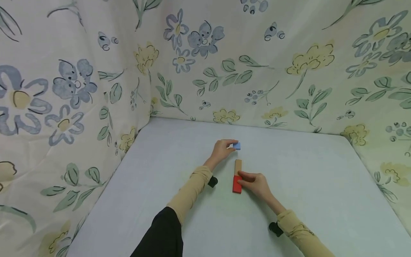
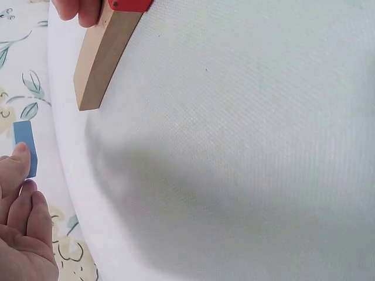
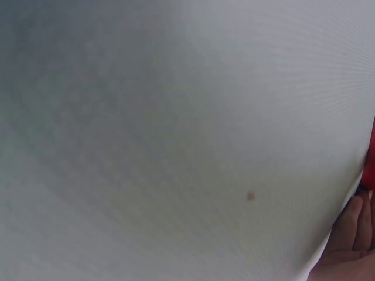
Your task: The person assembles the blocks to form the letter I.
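Observation:
My left hand pinches a small blue block between thumb and fingers, just beyond the far end of a plain wooden block. A gap separates the blue block from the wood. The left wrist view shows the blue block upright under the thumb. Nearer to me, a red block lies in line with the wooden one, and the two meet end to end. My right hand grips the red block from its right side, close to where it meets the wood. In the right wrist view only a sliver of red shows.
The blocks are on a white-covered table. Floral fabric hangs behind it and along its left and right sides. Dark wrist-camera mounts sit under both forearms.

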`<state>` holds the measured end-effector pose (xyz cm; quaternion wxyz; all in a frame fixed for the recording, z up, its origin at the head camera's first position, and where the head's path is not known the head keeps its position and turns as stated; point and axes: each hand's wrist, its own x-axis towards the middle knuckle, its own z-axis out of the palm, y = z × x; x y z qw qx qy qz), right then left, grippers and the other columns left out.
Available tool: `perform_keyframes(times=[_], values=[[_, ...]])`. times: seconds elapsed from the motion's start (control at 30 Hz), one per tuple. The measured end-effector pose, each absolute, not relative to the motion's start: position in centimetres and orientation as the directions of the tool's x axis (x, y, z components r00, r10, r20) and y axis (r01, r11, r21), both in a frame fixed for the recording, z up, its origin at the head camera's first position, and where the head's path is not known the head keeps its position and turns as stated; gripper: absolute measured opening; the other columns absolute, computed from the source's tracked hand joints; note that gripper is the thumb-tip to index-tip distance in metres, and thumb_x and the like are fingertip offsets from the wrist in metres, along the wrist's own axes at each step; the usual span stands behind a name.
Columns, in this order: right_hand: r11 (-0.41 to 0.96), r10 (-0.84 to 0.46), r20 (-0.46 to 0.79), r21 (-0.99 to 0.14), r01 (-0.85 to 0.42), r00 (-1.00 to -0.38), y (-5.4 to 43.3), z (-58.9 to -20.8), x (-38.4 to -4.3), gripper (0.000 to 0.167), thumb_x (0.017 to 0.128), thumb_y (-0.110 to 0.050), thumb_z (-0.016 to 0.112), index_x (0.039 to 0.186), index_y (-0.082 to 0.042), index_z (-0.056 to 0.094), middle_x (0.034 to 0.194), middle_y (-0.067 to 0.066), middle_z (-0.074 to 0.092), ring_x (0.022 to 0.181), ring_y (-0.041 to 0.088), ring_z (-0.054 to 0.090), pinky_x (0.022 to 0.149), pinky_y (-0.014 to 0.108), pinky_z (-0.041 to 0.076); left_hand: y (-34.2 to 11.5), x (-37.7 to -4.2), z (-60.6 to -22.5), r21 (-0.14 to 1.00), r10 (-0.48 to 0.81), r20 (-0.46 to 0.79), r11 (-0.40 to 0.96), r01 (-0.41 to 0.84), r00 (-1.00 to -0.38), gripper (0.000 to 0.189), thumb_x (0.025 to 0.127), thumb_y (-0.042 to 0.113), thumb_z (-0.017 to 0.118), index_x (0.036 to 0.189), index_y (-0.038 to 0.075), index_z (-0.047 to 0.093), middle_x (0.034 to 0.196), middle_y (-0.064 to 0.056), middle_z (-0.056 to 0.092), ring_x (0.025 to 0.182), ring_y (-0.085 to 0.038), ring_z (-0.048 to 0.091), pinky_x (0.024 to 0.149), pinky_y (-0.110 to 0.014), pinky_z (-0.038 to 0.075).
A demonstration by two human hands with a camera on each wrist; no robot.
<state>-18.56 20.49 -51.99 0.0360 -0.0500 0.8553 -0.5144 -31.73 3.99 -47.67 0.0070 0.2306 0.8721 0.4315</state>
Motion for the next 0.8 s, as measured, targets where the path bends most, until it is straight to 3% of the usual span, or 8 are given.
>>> perform_keyframes(times=[0.3,0.6,0.8], values=[[0.479,-0.109,-0.029,-0.877,-0.027,-0.994,20.5,-52.2,-18.4,0.044,0.081,-0.021,0.075,0.122,-0.007,0.065,0.12,0.009,0.067,0.117,0.026,0.06,0.097,0.037,0.051,4.5,-31.4,-48.2,0.759,0.423,0.15,0.53,0.378,-0.894,0.032,0.088,0.005,0.065,0.12,0.007,0.066,0.125,-0.007,0.064,0.118,-0.018,0.06,0.097,-0.025,0.051],[0.468,-0.125,0.009,-0.881,-0.067,-0.992,20.6,-52.0,-18.8,0.043,0.081,-0.019,0.075,0.121,-0.006,0.066,0.118,0.01,0.067,0.115,0.025,0.061,0.092,0.025,0.053,5.0,-32.1,-48.3,0.744,0.435,0.134,0.549,0.38,-0.891,0.033,0.088,0.003,0.064,0.121,0.007,0.065,0.126,-0.007,0.064,0.117,-0.019,0.06,0.097,-0.026,0.051],[0.462,-0.12,0.006,-0.885,-0.061,-0.993,20.4,-51.9,-18.7,0.044,0.079,-0.018,0.077,0.12,-0.007,0.066,0.118,0.009,0.068,0.115,0.024,0.061,0.092,0.025,0.053,5.2,-32.3,-48.7,0.718,0.44,0.129,0.577,0.39,-0.889,0.034,0.087,0.002,0.065,0.121,0.007,0.066,0.125,-0.008,0.064,0.116,-0.02,0.061,0.095,-0.026,0.052]])
